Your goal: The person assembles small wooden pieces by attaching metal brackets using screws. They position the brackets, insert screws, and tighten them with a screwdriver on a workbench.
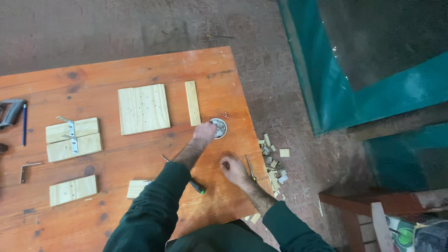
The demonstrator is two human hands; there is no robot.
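Note:
My left hand (204,132) reaches across the orange wooden table (112,70), fingers curled down at the rim of a small round metal dish (220,127). Whatever the fingers pinch is hidden. Nearer the table's front right corner, my right hand (233,168) rests knuckles-up with its fingers curled in, nothing showing in it. A thin metal tool (250,167) lies just to its right. Under my left forearm lies a screwdriver (198,187) with a black and green handle. A loose screw (226,114) sits behind the dish.
A square pine board (143,108), a narrow strip (192,103), two boards joined by a metal bracket (73,139) and small boards (73,190) lie on the table. A grey power tool (11,112), blue pen (24,123) and angle bracket (28,169) lie left. Wood scraps (273,163) litter the floor.

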